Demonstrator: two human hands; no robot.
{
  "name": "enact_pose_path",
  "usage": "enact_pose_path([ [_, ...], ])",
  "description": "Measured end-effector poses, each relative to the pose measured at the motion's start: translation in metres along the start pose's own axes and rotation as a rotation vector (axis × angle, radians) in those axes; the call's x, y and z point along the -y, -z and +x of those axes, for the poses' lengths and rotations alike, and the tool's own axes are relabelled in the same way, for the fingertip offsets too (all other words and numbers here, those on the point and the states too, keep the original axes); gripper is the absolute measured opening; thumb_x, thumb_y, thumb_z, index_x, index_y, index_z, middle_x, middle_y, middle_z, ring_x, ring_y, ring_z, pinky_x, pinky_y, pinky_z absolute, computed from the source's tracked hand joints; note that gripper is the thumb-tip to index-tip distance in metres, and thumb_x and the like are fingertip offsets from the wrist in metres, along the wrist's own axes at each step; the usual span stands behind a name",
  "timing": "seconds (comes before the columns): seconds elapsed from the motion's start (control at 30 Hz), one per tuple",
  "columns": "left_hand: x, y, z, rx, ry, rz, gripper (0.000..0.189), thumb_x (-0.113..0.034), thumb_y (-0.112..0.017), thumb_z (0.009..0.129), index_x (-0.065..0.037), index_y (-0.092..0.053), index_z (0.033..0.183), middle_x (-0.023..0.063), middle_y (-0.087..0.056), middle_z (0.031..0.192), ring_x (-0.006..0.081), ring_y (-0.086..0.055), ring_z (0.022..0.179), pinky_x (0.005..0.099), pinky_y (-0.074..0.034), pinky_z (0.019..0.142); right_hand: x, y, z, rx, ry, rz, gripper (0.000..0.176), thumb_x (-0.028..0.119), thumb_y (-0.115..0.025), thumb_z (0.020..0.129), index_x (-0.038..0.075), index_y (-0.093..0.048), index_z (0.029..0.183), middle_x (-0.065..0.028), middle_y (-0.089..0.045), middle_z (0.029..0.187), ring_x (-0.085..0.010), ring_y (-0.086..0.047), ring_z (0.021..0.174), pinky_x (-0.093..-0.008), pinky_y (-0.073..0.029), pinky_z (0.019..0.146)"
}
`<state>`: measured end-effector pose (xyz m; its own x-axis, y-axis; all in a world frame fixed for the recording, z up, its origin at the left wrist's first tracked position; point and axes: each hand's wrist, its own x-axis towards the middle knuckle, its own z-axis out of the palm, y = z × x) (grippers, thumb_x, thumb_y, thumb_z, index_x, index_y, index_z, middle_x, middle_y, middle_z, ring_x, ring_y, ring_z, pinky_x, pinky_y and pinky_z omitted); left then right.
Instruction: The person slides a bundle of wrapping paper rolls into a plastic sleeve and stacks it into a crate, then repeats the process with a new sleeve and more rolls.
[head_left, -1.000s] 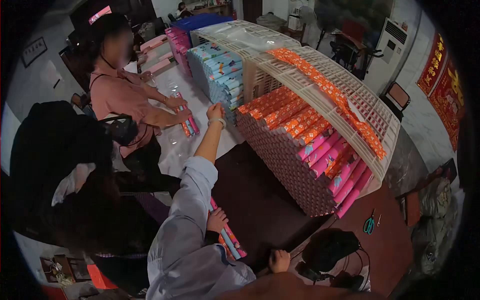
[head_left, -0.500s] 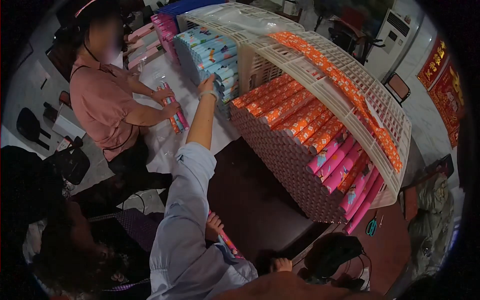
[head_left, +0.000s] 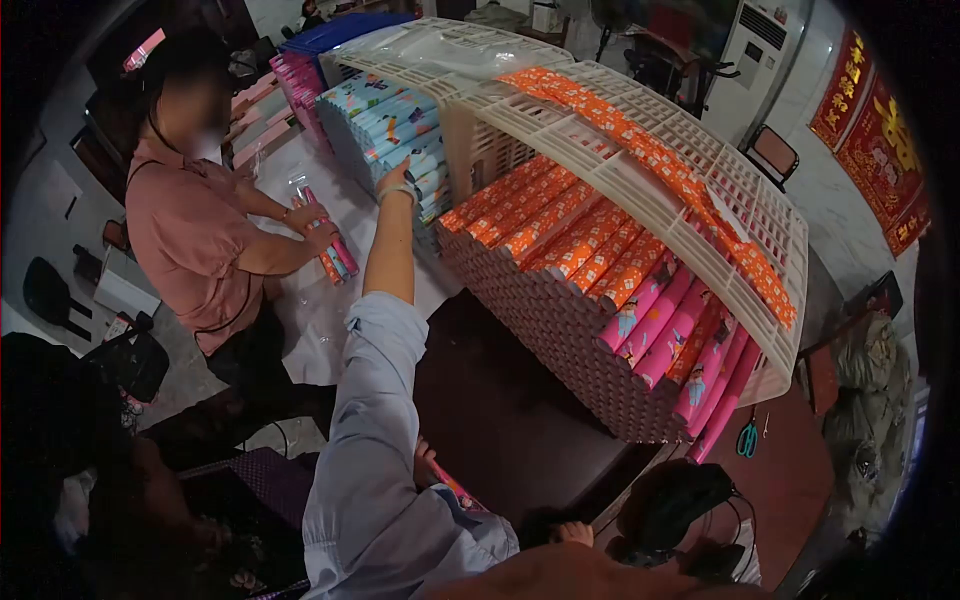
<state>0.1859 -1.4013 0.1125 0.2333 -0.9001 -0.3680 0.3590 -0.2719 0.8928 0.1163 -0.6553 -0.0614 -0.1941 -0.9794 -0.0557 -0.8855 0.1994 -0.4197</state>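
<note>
My left arm [head_left: 370, 420], in a pale blue rolled-up sleeve, stretches forward to a stack of light blue patterned paper rolls [head_left: 395, 125]. My left hand [head_left: 394, 180], with a band at the wrist, is closed at the near ends of this stack, seemingly round one roll; its fingertips are partly hidden. Low beneath the sleeve, my right hand [head_left: 424, 462] is wrapped round a pink patterned paper roll [head_left: 455, 488]. Part of that hand and roll is covered by the sleeve. Orange patterned rolls [head_left: 560, 225] and pink rolls [head_left: 680, 345] fill the nearer basket to the right.
White plastic baskets [head_left: 625, 165] lie on their sides on the dark table [head_left: 500, 370]. A co-worker [head_left: 190, 220] on the left handles several rolls [head_left: 335, 250]. Another person's hand [head_left: 575, 533] rests at the bottom. Teal scissors [head_left: 747, 440] lie at right.
The view has shifted, so the baskets and co-worker appear further left and lower. My left hand stays at the blue rolls; my right hand still holds the pink roll.
</note>
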Motion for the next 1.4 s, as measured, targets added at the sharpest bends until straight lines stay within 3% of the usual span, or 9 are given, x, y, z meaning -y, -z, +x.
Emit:
enact_pose_path([
  [0.1, 0.021, 0.010, 0.083, -0.040, 0.006, 0.064, 0.064, -0.038, -0.080, 0.067, 0.009, -0.058, 0.105, 0.0147, -0.061, 0.109, 0.0230, -0.057, 0.092, 0.0374, -0.045, 0.080, -0.003, -0.002, 0.001, -0.110, 0.039, 0.017, 0.014, 0.018, -0.066, 0.068, 0.007, -0.058, 0.072, -0.0085, -0.054, 0.072, -0.0271, -0.050, 0.073, -0.0408, -0.039, 0.067],
  [0.4, -0.019, 0.089, -0.019, -0.104, -0.143, 0.376, 0.081, -0.059, -0.069, 0.067, 0.007, -0.057, 0.113, 0.0216, -0.058, 0.116, 0.0276, -0.054, 0.104, 0.0354, -0.039, 0.092, 0.009, 0.006, 0.006, -0.152, 0.031, 0.013, 0.009, 0.013, -0.065, 0.069, 0.008, -0.059, 0.074, -0.0091, -0.054, 0.072, -0.0268, -0.051, 0.071, -0.0397, -0.038, 0.065],
  [0.53, -0.022, 0.139, -0.014, -0.154, -0.194, 0.636, 0.071, -0.045, -0.075, 0.068, 0.009, -0.058, 0.110, 0.0209, -0.055, 0.119, 0.0255, -0.052, 0.107, 0.0331, -0.037, 0.095, 0.010, 0.007, 0.007, -0.227, 0.066, 0.021, 0.018, 0.013, -0.066, 0.069, 0.006, -0.062, 0.085, -0.0099, -0.057, 0.076, -0.0276, -0.053, 0.075, -0.0402, -0.040, 0.068],
  [0.63, -0.003, 0.181, 0.079, -0.181, -0.196, 0.567, 0.074, -0.048, -0.073, 0.069, 0.007, -0.056, 0.115, 0.0224, -0.051, 0.125, 0.0235, -0.048, 0.115, 0.0299, -0.032, 0.100, 0.008, 0.002, 0.004, -0.272, 0.074, 0.013, 0.023, 0.012, -0.067, 0.069, 0.006, -0.062, 0.091, -0.0100, -0.058, 0.077, -0.0277, -0.054, 0.076, -0.0401, -0.040, 0.069],
  [0.77, -0.020, 0.194, -0.027, -0.219, -0.133, 0.023, 0.053, -0.029, -0.078, 0.067, 0.005, -0.063, 0.105, 0.0207, -0.057, 0.114, 0.0256, -0.054, 0.104, 0.0383, -0.043, 0.089, 0.010, -0.002, 0.004, -0.241, 0.077, 0.015, 0.026, 0.012, -0.067, 0.070, 0.007, -0.062, 0.095, -0.0100, -0.059, 0.081, -0.0269, -0.055, 0.079, -0.0390, -0.040, 0.072],
  [0.9, -0.020, 0.214, -0.080, -0.258, -0.039, -0.071, 0.031, -0.017, -0.077, 0.069, 0.004, -0.066, 0.089, 0.0154, -0.065, 0.089, 0.0255, -0.062, 0.074, 0.0425, -0.052, 0.062, 0.054, 0.022, 0.046, -0.320, 0.190, 0.265, 0.027, 0.010, -0.064, 0.075, 0.009, -0.062, 0.102, -0.0111, -0.060, 0.088, -0.0269, -0.056, 0.084, -0.0379, -0.040, 0.078],
  [1.0, 0.009, 0.238, -0.071, -0.092, -0.355, -0.378, 0.018, -0.013, -0.073, 0.072, 0.003, -0.067, 0.080, 0.0101, -0.064, 0.073, 0.0184, -0.058, 0.057, 0.0315, -0.045, 0.045, 0.105, 0.036, 0.115, -0.347, 0.270, 0.687, 0.025, 0.008, -0.062, 0.079, 0.004, -0.060, 0.104, -0.0125, -0.061, 0.093, -0.0289, -0.058, 0.087, -0.0360, -0.044, 0.079],
  [1.13, -0.003, 0.251, -0.173, -0.250, -0.391, -0.216, 0.018, -0.012, -0.073, 0.073, 0.004, -0.068, 0.079, 0.0083, -0.064, 0.072, 0.0165, -0.057, 0.057, 0.0301, -0.043, 0.046, 0.185, 0.038, 0.232, -0.262, 0.317, 1.231, 0.021, 0.008, -0.058, 0.088, 0.002, -0.057, 0.108, -0.0021, -0.059, 0.089, -0.0083, -0.056, 0.082, -0.0217, -0.045, 0.074],
  [1.4, -0.009, 0.234, -0.257, -0.429, -0.698, 0.197, 0.025, -0.017, -0.073, 0.073, 0.006, -0.068, 0.081, 0.0110, -0.064, 0.070, 0.0178, -0.058, 0.063, 0.0322, -0.046, 0.059, 0.305, 0.029, 0.485, 0.160, -0.003, 2.040, 0.027, 0.029, -0.051, 0.092, 0.004, -0.056, 0.099, -0.0085, -0.062, 0.083, -0.0206, -0.061, 0.076, -0.0333, -0.051, 0.070],
])
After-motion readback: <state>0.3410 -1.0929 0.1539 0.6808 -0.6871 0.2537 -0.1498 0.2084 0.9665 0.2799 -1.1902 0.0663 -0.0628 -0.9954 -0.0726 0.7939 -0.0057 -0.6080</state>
